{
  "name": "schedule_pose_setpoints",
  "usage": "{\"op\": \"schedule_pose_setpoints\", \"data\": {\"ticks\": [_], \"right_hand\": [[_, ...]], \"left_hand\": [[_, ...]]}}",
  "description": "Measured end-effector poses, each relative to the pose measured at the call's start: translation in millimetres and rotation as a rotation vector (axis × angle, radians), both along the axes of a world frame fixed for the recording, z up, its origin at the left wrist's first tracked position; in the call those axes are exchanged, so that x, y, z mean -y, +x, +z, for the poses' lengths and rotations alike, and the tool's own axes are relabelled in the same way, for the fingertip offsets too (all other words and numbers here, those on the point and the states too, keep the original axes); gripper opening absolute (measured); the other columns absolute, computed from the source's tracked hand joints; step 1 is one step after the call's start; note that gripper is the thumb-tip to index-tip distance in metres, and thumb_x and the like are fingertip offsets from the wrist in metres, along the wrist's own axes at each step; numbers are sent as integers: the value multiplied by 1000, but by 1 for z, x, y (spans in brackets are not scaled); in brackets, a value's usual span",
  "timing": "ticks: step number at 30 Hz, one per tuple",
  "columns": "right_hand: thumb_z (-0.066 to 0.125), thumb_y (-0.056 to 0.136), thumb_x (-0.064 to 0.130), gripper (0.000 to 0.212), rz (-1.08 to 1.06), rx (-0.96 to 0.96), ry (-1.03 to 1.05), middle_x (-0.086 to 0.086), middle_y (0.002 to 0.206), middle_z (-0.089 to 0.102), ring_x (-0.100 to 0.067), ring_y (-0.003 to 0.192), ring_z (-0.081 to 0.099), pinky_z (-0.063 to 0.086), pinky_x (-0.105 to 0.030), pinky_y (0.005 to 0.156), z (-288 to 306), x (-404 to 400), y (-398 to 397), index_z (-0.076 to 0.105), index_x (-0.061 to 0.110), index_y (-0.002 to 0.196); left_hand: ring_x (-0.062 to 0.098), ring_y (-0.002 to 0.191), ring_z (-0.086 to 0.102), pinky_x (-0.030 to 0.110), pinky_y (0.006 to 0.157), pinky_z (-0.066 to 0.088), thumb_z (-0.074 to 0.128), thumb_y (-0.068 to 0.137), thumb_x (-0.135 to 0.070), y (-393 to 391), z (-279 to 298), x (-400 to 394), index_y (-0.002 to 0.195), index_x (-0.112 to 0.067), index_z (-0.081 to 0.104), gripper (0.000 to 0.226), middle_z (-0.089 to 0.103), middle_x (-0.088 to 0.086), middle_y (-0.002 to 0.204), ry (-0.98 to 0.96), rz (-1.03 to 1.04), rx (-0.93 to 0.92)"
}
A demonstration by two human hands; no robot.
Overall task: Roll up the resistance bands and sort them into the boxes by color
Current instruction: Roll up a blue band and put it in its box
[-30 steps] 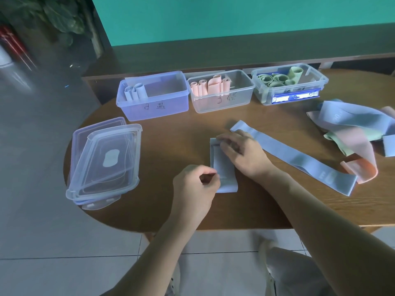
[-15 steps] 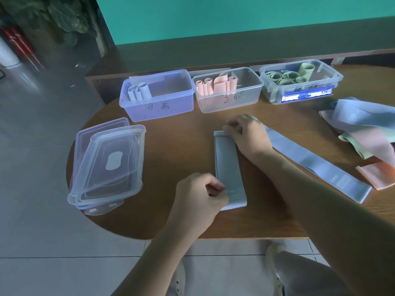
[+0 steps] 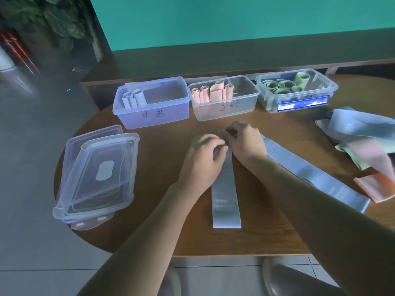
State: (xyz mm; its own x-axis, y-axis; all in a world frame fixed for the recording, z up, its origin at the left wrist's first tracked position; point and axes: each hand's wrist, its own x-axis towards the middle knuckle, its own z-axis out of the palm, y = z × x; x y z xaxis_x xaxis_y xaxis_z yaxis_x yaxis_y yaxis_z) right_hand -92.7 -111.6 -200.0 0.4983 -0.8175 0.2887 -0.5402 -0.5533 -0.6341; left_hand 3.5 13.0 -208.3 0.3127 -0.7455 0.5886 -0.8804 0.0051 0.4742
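A pale blue resistance band (image 3: 226, 199) lies flat on the table, running from the near edge away from me. My left hand (image 3: 204, 159) and my right hand (image 3: 245, 142) meet at its far end, fingers curled on that end. A second blue band (image 3: 314, 176) lies diagonally under my right forearm. Three open boxes stand at the back: the blue box (image 3: 154, 116) with rolled blue bands, the clear middle box (image 3: 224, 110) with pink rolls, the right box (image 3: 299, 101) with green rolls.
A loose heap of blue, pink and green bands (image 3: 363, 144) lies at the right edge. Stacked clear lids (image 3: 96, 174) sit at the left of the round wooden table (image 3: 162, 210). A dark bench runs behind the boxes.
The blue band has been laid out longer toward me. My left hand has moved from its near end up to its far end, beside my right hand.
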Motion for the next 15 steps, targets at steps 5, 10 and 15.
{"op": "schedule_pose_setpoints", "data": {"ticks": [5, 10, 15], "right_hand": [[65, 94, 47, 28, -77, -50, -10, -2, 97, 73, -28, 91, 63, 47, -35, 72, 5, 5, 5, 70, 20, 96], [58, 96, 54, 36, -167, -166, -37, -7, 97, 72, -33, 90, 63, 36, -32, 69, 9, 9, 14, 69, 20, 99], [58, 98, 41, 31, -128, 77, -40, -2, 77, 61, -22, 68, 48, 33, -29, 64, 6, 6, 7, 62, 15, 81]], "left_hand": [[25, 99, 57, 44, 86, 48, 56, 98, -24, -1, -4, -2, 101, -12, 67, 18, 66, 2, 101, 205, -29, 194], [23, 116, 49, 42, 98, 45, 43, 104, -32, -5, 0, -7, 120, -16, 61, 29, 57, 1, 123, 309, 28, 228], [18, 122, 49, 40, 105, 40, 38, 104, -35, -4, 1, -6, 115, -20, 53, 24, 53, -3, 124, 370, 3, 194]]}}
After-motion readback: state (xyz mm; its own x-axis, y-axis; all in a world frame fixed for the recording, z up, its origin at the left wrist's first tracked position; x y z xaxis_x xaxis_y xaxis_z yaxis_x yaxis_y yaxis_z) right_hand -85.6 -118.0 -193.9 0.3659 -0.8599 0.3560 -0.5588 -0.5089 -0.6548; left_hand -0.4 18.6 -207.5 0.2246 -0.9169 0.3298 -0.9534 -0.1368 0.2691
